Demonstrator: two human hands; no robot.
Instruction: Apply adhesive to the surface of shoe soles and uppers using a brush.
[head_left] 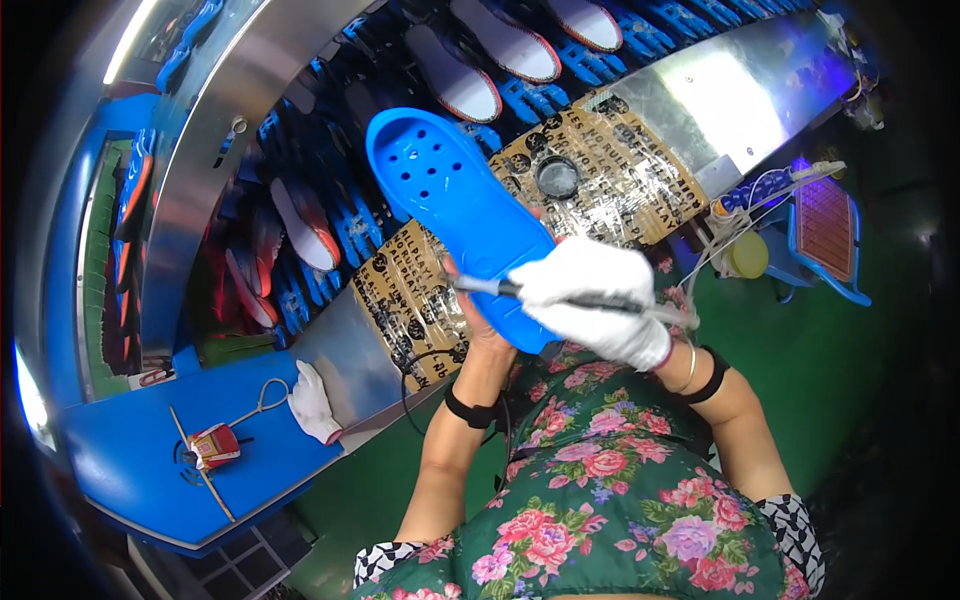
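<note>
In front of me a blue shoe-shaped plastic form (450,200) is held at a slant, its rounded toe end with several holes pointing up and to the left. My left hand (478,322), bare, supports it from beneath, with fingers curled round its edges near the lower end. My right hand (595,290) wears a white glove and grips a thin, brush-like tool (488,286) with a dark handle and a metallic band. The tool lies across the form's lower part. Its tip is blurred, so I cannot tell whether it touches the form.
Behind the form runs a ledge covered with taped cardboard (620,175), with a dark round dish (557,177) set in it. Beyond hang shoes with white soles (505,40) on blue racks. At left, a blue table (130,450) bears a white glove (312,403) and a red box (215,445). A stool (828,235) stands at right.
</note>
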